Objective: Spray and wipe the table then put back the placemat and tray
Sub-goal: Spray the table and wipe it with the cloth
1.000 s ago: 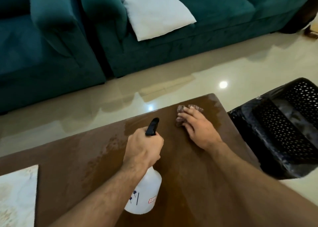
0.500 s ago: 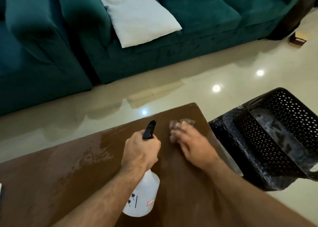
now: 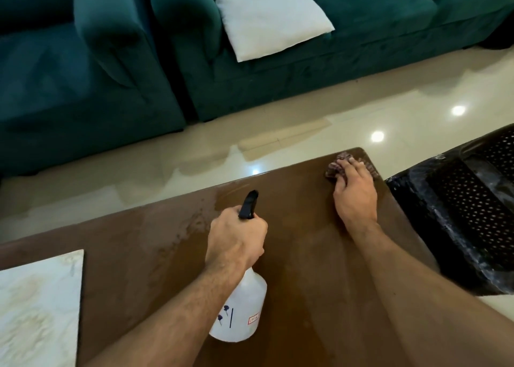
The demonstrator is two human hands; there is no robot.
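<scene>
The brown wooden table (image 3: 319,297) fills the lower half of the head view, with a wet sheen across its middle. My left hand (image 3: 236,238) grips the neck of a white spray bottle (image 3: 240,311) with a black nozzle, held above the table's centre. My right hand (image 3: 354,191) presses a small brownish cloth (image 3: 335,165) flat against the table's far right corner. A pale marbled placemat (image 3: 36,308) lies on the table at the lower left. No tray can be told apart in this view.
A black perforated plastic chair (image 3: 459,213) stands close against the table's right edge. Teal sofas (image 3: 278,68) with a white cushion (image 3: 267,13) line the far side, across a strip of glossy cream floor (image 3: 194,158).
My right hand slid the cloth away from the bottle to the far right corner. The left hand kept the bottle in place. The view swung, bringing the placemat back in.
</scene>
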